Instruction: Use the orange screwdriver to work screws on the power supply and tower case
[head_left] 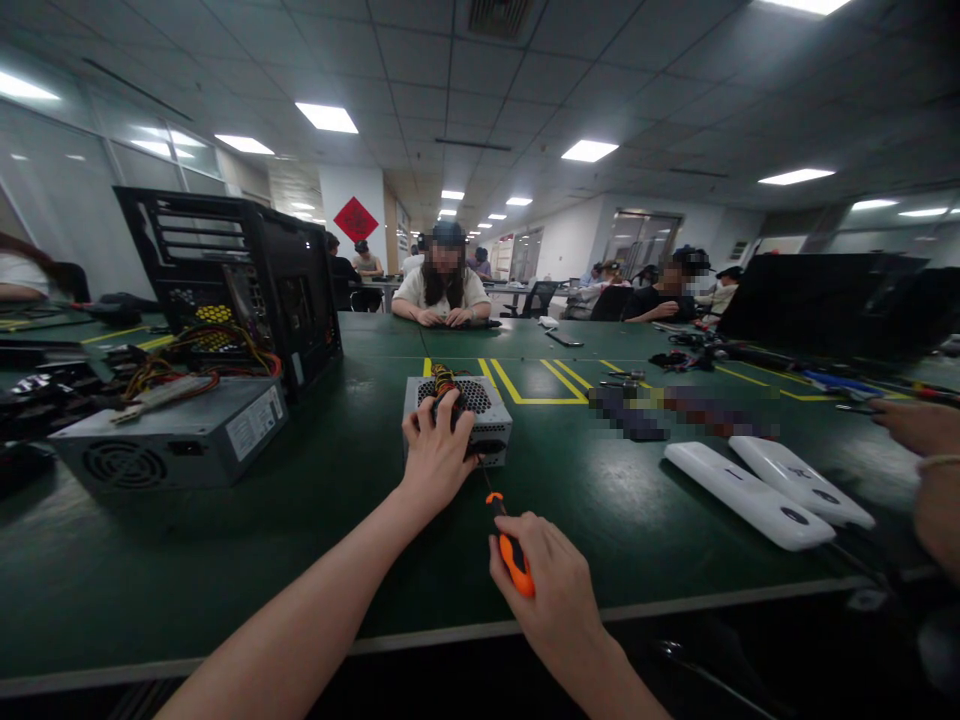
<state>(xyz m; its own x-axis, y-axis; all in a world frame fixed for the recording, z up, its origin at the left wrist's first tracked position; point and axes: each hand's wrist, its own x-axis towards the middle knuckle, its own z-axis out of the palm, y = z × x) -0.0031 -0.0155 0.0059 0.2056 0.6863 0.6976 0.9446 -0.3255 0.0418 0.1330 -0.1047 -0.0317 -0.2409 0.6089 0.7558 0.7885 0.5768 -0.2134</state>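
A grey computer power supply unit [496,412] with a perforated face sits on the green table [390,590] in front of me. A bundle of coloured cables [444,378] comes out of its far side. My left hand [436,440] presses down over the unit, its fingers curled onto the top and side. In my right hand [553,575] is an orange and black screwdriver [516,562]. Its thin shaft points up and away to the unit's near side, close to my left thumb. Whether the tip touches a screw cannot be made out.
At left stand a second power supply [172,430] and a black computer case [247,270]. Two white oblong devices [750,495] lie at right, near another person's hand [919,428]. A person [442,285] sits across the table. Tools and a dark monitor [817,300] are at far right.
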